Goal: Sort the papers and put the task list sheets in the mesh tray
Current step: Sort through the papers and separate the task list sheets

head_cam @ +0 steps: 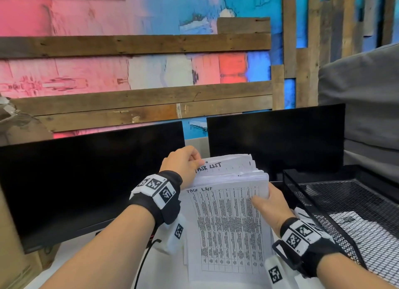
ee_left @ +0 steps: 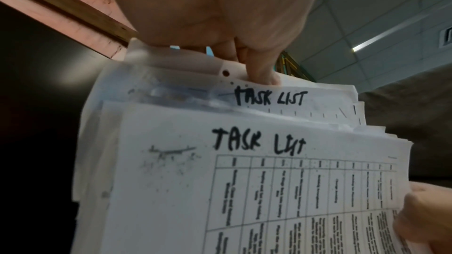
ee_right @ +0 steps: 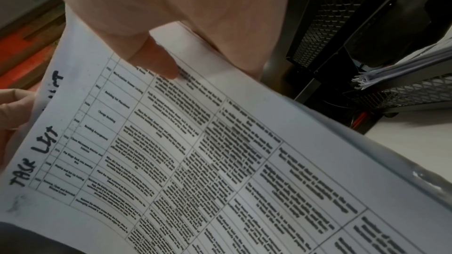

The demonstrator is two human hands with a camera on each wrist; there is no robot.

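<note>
Two dark monitors (head_cam: 92, 180) stand before a pink-and-blue painted wall (head_cam: 86, 22) crossed by wooden planks (head_cam: 133, 44).

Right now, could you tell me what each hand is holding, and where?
Both hold the stack of papers: the left hand pinches its top left corner, the right hand grips its right edge.

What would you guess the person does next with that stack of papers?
Probably the right hand lifts the front task list sheet off the stack and carries it to the mesh tray beside it. Its heading reads TASK LIST, and the left hand pinches the sheets behind.
</note>
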